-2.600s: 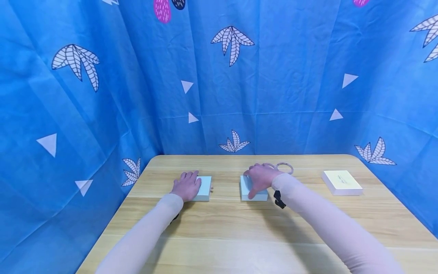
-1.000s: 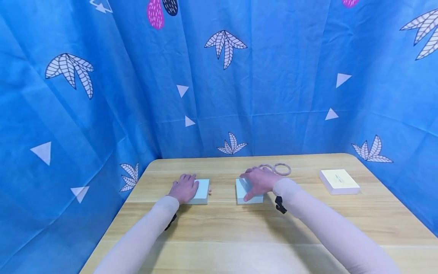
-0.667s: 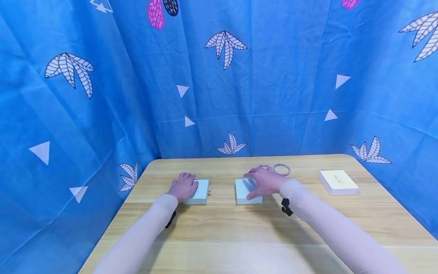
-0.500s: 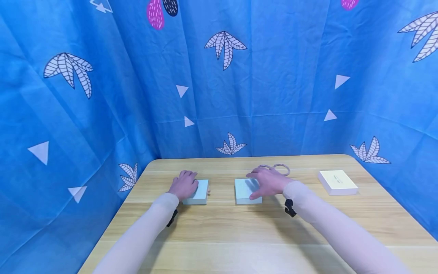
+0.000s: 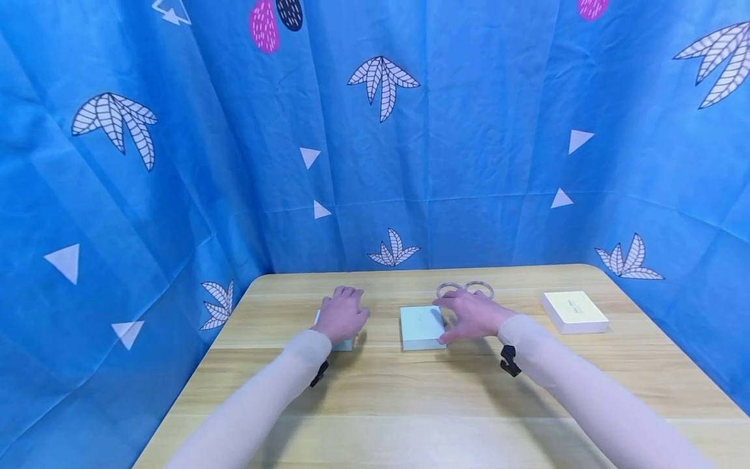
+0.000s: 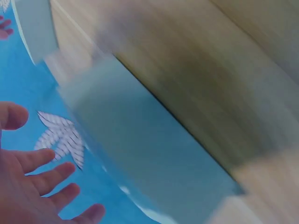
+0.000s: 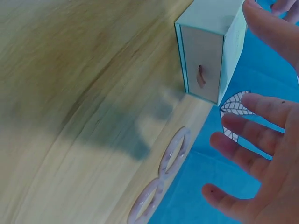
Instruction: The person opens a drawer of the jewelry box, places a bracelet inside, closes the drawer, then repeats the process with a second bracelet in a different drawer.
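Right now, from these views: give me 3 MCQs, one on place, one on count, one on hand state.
1. Where do the rings lie?
A. behind the right hand
B. on the cream box
C. at the table's left edge

2. How many boxes are on the table?
A. one
B. two
C. three

3. What is the right hand doing?
A. gripping a ring
B. fingers spread, holding nothing
C. curled in a fist

Answers:
1 A: the head view shows both rings just past the fingers, on the far side.
2 C: one pale blue box by the right hand, another under the left hand, and the cream box at right.
3 B: the right wrist view shows the fingers spread, holding nothing.
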Demonstrator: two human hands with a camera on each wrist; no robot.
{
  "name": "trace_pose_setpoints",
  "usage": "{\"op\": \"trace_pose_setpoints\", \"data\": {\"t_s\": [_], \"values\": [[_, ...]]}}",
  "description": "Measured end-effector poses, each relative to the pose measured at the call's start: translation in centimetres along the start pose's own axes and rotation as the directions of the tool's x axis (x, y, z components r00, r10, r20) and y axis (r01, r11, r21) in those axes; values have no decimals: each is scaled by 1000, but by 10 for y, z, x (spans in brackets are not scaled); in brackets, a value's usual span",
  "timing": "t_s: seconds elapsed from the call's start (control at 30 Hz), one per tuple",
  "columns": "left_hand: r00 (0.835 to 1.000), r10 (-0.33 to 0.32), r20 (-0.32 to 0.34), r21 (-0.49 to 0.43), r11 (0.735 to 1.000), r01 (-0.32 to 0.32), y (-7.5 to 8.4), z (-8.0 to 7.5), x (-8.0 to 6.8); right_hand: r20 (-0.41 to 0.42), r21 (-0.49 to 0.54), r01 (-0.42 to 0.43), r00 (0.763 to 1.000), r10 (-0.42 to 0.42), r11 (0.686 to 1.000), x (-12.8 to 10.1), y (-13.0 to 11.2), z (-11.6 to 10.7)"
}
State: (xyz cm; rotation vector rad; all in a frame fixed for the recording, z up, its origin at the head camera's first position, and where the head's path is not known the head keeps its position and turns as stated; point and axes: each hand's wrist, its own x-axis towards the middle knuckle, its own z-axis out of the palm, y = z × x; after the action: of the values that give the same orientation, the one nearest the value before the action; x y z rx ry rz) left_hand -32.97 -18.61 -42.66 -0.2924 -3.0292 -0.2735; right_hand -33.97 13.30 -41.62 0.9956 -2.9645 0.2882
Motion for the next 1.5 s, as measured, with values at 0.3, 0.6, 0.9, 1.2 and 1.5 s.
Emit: {"op": "trace_pose_setpoints", "data": {"t_s": [0.3, 0.6, 0.9, 1.2, 1.5], "values": [[998, 51, 40, 12, 999, -51, 48, 8, 11, 13, 19, -29, 1000, 29, 999, -9, 11, 4], [996, 70, 53, 59, 996, -73, 82, 23, 22, 7, 15, -29, 1000, 29, 999, -14, 13, 5], [998, 29, 62, 53, 998, -32, 94, 32, 28, 14, 25, -19, 1000, 19, 1000, -19, 17, 8], [996, 22, 87, 46, 999, -26, 97, 45, 31, 14, 34, -18, 1000, 18, 999, -18, 18, 11], [994, 18, 104, 60, 998, -24, 101, 54, 32, 16, 31, -21, 1000, 20, 999, -19, 18, 13]]}}
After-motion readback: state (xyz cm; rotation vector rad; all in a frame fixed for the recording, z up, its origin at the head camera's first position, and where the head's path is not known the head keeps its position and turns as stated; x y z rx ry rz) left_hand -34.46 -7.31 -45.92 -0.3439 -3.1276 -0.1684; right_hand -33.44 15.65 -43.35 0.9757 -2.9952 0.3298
